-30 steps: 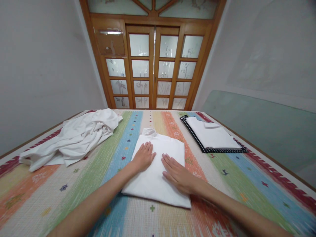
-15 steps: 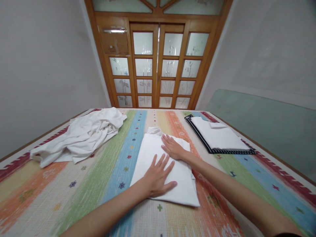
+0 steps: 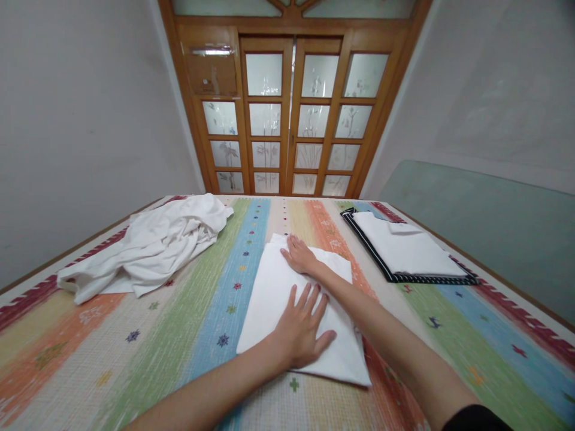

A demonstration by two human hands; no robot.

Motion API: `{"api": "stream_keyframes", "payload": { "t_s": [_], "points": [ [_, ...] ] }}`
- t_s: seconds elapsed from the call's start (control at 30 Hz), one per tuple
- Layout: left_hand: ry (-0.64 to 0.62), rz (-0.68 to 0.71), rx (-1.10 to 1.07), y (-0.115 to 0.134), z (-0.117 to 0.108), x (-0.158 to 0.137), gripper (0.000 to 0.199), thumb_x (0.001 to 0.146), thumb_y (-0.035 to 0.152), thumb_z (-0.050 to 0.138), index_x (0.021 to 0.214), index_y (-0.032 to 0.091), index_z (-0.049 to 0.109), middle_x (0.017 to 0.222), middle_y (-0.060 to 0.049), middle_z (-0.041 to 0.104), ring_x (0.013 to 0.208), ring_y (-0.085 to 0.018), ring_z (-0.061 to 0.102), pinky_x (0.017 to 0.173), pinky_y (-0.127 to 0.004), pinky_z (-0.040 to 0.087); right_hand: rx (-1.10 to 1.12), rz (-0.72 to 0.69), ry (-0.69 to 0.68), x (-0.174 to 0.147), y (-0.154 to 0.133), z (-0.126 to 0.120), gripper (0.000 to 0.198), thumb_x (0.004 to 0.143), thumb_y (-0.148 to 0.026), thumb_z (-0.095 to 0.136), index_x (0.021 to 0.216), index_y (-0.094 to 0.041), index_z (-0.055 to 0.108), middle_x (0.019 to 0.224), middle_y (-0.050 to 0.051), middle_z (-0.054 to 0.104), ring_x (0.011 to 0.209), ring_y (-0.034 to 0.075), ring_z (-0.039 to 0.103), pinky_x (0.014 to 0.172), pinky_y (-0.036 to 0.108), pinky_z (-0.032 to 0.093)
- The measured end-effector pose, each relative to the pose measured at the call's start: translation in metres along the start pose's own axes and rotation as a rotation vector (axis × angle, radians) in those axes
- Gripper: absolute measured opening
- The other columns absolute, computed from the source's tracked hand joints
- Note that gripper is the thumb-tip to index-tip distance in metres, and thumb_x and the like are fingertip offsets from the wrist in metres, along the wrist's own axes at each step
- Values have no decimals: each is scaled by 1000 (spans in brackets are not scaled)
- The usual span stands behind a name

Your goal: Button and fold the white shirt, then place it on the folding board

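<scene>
Right hand (image 3: 302,256) forward, perhaps on shirt collar (image 3: 277,240)

no legible text, no labels, numbers or signs

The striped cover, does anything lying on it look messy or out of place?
Mainly the crumpled white cloth at left: it lies in a loose, wrinkled heap, while the white garment in the middle and the white-and-black stack at right are folded flat. Nothing looks spilled.

wooden doors (image 3: 293,143): frosted panes | pale-green panel (image 3: 476,209): by right wall (image 3: 507,90) | cover (image 3: 188,317): multicoloured stripes
</scene>
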State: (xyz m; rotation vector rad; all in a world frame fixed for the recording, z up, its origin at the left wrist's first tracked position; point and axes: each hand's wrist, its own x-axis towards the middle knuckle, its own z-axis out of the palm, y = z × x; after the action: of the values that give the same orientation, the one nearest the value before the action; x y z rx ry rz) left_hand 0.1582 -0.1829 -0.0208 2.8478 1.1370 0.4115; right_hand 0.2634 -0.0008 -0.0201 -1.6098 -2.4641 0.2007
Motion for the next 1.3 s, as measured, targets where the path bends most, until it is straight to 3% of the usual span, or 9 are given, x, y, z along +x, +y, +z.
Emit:
{"api": "stream_keyframes", "payload": {
  "t_s": [0.27, 0.47, 0.63, 0.73, 0.87, 0.97, 1.07, 1.17, 1.3],
  "points": [
    [-17, -1, 34, -3, 0, 1, 75, 97, 62, 19, 154, 14, 25, 160, -16, 24, 148, -32, 19, 119, -54, 12, 85, 150, 101, 8, -6, -3, 61, 101, -39, 27, 144, 2, 38, 151, 26, 37, 144, 32, 30, 116, 43, 20],
    [-185, -78, 26, -29, -27, 20, 70, 96, 61, 26, 147, 15, 39, 154, -14, 38, 144, -32, 32, 116, -52, 23, 412, 221, 414, 10, 12, 3, 46, 86, -23, 46, 130, -11, 52, 101, 13, 71, 98, 24, 65, 91, 35, 45],
    [-86, -269, 38, -89, -48, 56, 40, 95, 34, 41, 124, 13, 59, 129, -17, 63, 124, -30, 55, 104, -43, 41, 760, 156, 546, 13, 21, 8, 49, 72, -22, 54, 121, -14, 53, 79, 1, 69, 74, 18, 63, 76, 30, 49],
    [64, -381, -51, -132, -55, 80, 43, 91, 29, 48, 130, 12, 54, 132, -16, 62, 124, -27, 56, 106, -37, 40, 847, 134, 541, 14, 21, 13, 50, 70, -23, 56, 119, -16, 52, 79, 0, 69, 72, 18, 62, 73, 30, 48],
    [93, -438, -200, -172, -58, 107, 52, 83, 33, 58, 130, 12, 55, 134, -14, 61, 123, -25, 57, 105, -32, 40, 938, 87, 552, 16, 22, 18, 46, 71, -24, 56, 116, -18, 52, 81, 0, 68, 73, 17, 62, 73, 30, 48],
    [100, -390, -339, -186, -54, 125, 49, 85, 45, 53, 122, 14, 61, 129, -11, 64, 119, -24, 58, 101, -30, 42, 991, 32, 587, 18, 23, 19, 43, 71, -23, 57, 113, -19, 52, 77, -2, 64, 73, 16, 61, 73, 29, 47],
    [73, -304, -427, -195, -48, 140, 50, 82, 57, 50, 98, 14, 69, 101, -7, 72, 97, -22, 63, 87, -29, 46, 986, 22, 635, 17, 23, 18, 40, 70, -23, 59, 109, -19, 54, 76, -2, 59, 72, 16, 58, 72, 28, 47],
    [24, -271, -480, -203, -44, 150, 52, 70, 66, 57, 75, 14, 66, 68, 1, 62, 70, -16, 56, 66, -25, 41, 944, 80, 675, 15, 20, 15, 36, 71, -26, 61, 106, -20, 56, 78, -1, 57, 71, 16, 57, 69, 27, 45],
    [-116, -257, -533, -212, -51, 158, 52, 59, 67, 65, 65, 16, 61, 57, 5, 50, 61, -12, 44, 56, -23, 30, 803, 196, 614, 11, 15, 10, 22, 77, -29, 58, 98, -21, 58, 79, 1, 63, 74, 18, 58, 71, 28, 43]
  ]
}}
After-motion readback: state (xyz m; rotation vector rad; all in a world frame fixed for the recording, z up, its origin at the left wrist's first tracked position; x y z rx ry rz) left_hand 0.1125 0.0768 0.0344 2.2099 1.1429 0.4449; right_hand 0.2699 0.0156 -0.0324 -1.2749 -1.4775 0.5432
